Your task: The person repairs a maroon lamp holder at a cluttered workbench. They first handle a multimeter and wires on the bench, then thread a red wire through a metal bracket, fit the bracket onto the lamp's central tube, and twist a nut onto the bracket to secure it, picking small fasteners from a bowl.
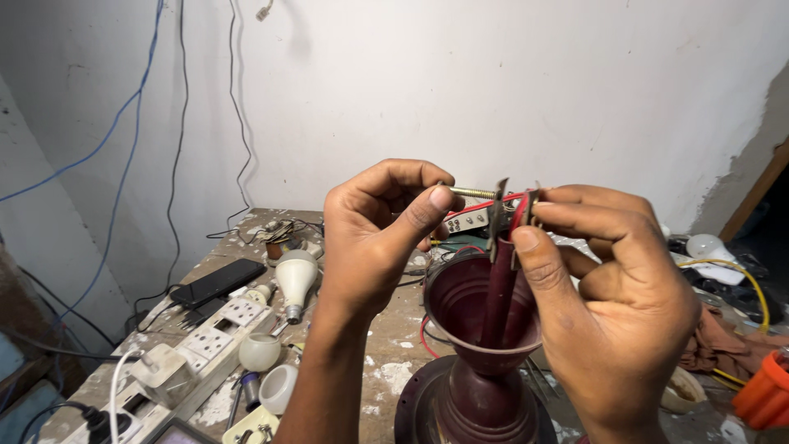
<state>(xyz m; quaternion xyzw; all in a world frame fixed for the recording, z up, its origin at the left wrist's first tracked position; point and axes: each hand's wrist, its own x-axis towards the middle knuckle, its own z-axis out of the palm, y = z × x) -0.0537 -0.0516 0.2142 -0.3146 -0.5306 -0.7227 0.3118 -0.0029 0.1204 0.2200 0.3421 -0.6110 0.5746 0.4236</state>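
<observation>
My left hand (380,234) pinches the end of a brass-coloured bolt (473,192) that passes sideways through a metal bracket (499,210). My right hand (612,296) grips the other side of that bracket, thumb pressed on the top of a dark maroon rod (499,296). Red wires (519,207) run through the bracket. The rod stands inside a maroon cup-shaped canopy (472,316), which sits on a wider maroon base (427,407).
A worn wooden bench (394,333) holds a white bulb (294,278), bulb domes (260,352), a white power strip (205,353), a black phone (218,282). Blue and black cables hang on the wall. An orange object (764,393) lies right.
</observation>
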